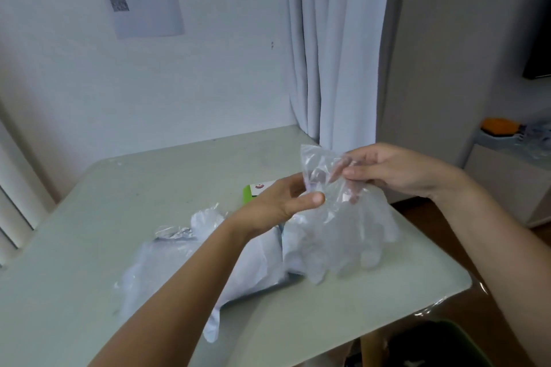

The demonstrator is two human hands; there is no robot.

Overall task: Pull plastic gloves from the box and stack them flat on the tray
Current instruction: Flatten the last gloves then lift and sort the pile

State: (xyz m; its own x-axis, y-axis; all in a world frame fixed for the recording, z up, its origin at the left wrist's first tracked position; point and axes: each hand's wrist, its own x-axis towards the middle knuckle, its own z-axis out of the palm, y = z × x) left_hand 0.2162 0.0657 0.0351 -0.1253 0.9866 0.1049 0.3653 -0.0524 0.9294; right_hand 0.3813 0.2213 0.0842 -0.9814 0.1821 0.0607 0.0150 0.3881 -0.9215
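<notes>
A clear plastic glove hangs above the table, fingers pointing down. My right hand pinches its upper edge between thumb and fingertips. My left hand holds the same glove's left edge, thumb in front and fingers behind the film. Below my left forearm a loose pile of clear gloves covers the tray, of which only a thin dark edge shows. The green and white glove box lies behind my left hand, mostly hidden.
The pale table ends close to the right of the hanging glove. A curtain hangs behind the table. To the right stands a low cabinet with an orange item, and a dark bin sits on the floor.
</notes>
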